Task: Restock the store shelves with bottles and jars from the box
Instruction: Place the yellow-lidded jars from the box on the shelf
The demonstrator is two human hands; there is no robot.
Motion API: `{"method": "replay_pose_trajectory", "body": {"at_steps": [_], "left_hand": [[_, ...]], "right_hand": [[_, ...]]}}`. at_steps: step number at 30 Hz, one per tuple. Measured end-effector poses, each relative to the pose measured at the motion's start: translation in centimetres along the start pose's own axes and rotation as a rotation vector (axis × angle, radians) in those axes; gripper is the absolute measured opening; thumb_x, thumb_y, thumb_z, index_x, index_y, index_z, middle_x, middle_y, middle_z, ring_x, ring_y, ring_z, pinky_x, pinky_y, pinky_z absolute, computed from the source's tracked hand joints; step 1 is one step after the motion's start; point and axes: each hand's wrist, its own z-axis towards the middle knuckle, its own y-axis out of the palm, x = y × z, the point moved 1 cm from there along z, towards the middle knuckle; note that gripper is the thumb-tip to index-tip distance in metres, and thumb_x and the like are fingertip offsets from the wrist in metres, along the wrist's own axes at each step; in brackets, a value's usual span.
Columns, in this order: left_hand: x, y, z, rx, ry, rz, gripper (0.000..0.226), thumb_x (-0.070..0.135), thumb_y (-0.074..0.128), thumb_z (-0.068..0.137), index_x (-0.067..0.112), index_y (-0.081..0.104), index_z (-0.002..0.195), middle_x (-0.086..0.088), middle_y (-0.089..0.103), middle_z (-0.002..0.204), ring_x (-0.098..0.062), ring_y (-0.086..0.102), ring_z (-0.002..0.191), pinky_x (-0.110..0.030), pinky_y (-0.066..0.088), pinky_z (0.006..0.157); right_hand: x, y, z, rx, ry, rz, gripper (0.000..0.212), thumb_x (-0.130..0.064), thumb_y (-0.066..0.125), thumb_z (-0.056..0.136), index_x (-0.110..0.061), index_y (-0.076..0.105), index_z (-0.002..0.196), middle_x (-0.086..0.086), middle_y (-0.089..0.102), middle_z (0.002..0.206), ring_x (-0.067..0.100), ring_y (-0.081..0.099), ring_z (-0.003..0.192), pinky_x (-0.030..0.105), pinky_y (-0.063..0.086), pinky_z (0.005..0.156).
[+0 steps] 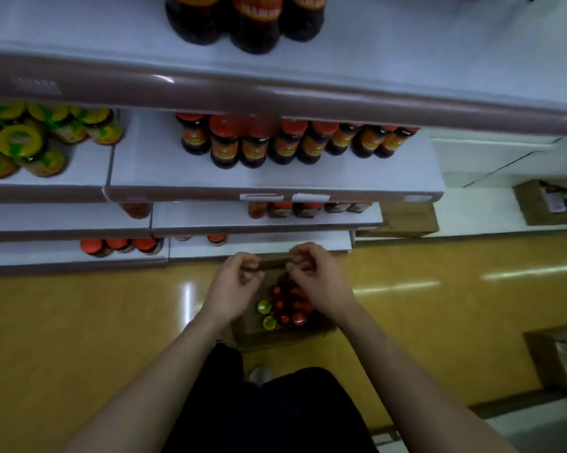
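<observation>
Left hand [234, 282], right hand [314, 273] hover mid-frame over box [275, 338], fingers loosely curled, empty (likely poised to pick red-capped bottles [288, 302]).

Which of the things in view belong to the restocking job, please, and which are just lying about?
Job in hand:
- box on the floor, with red-capped bottles and yellow-lidded jars
- shelves
- left hand, right hand, both empty, above the box

Lying about:
- cardboard boxes at right
</observation>
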Motion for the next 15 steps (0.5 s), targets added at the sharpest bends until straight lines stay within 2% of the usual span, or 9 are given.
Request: {"method": "replay_pose_trajectory", "body": {"at_steps": [2, 5, 7, 10, 15], "left_hand": [[1.0, 0.0, 1.4, -0.006, 0.007, -0.013, 0.024, 0.019, 0.072, 0.095, 0.027, 0.064, 0.116, 0.008, 0.067, 0.112, -0.011, 0.066, 0.095, -0.031, 0.057, 0.086], [2.5, -0.1, 2.8, 0.043, 0.004, -0.007, 0.022, 0.019, 0.071, 0.096, 0.023, 0.065, 0.116, 0.009, 0.067, 0.109, -0.008, 0.065, 0.094, -0.023, 0.052, 0.080], [3.1, 0.1, 3.5, 0.073, -0.015, 0.001, 0.021, 0.019, 0.071, 0.096, 0.023, 0.064, 0.116, 0.009, 0.065, 0.111, -0.007, 0.065, 0.095, -0.024, 0.052, 0.079], [3.1, 1.0, 3.9, 0.148, -0.049, 0.003, 0.019, 0.016, 0.071, 0.096, 0.019, 0.065, 0.114, 0.006, 0.065, 0.109, -0.008, 0.065, 0.094, -0.025, 0.053, 0.080], [1.8, 5.2, 2.0, 0.344, -0.176, 0.050, 0.011, 0.017, 0.071, 0.096, 0.016, 0.065, 0.106, 0.001, 0.067, 0.104, -0.014, 0.064, 0.079, -0.021, 0.052, 0.069]], "right_hand": [[-0.2, -0.8, 0.9, -0.013, -0.008, -0.030, 0.026, -0.019, 0.072, 0.097, -0.020, 0.065, 0.123, -0.005, 0.067, 0.107, 0.006, 0.066, 0.097, 0.021, 0.057, 0.086], [-0.1, -1.7, 2.2, -0.056, -0.024, -0.038, 0.028, -0.023, 0.071, 0.098, -0.025, 0.064, 0.125, -0.007, 0.065, 0.108, 0.006, 0.065, 0.098, 0.020, 0.058, 0.083], [0.2, -2.4, 3.4, -0.111, -0.043, -0.036, 0.027, -0.024, 0.070, 0.098, -0.028, 0.063, 0.125, -0.009, 0.064, 0.108, 0.004, 0.064, 0.097, 0.018, 0.057, 0.080], [1.6, -3.3, 5.5, -0.192, -0.118, -0.064, 0.023, -0.022, 0.071, 0.098, -0.030, 0.062, 0.118, -0.006, 0.064, 0.107, 0.004, 0.064, 0.096, 0.018, 0.055, 0.083], [6.9, -4.1, 8.6, -0.455, -0.196, -0.129, 0.024, -0.020, 0.071, 0.097, -0.034, 0.063, 0.115, -0.011, 0.064, 0.108, -0.001, 0.062, 0.098, 0.012, 0.049, 0.084]]}}
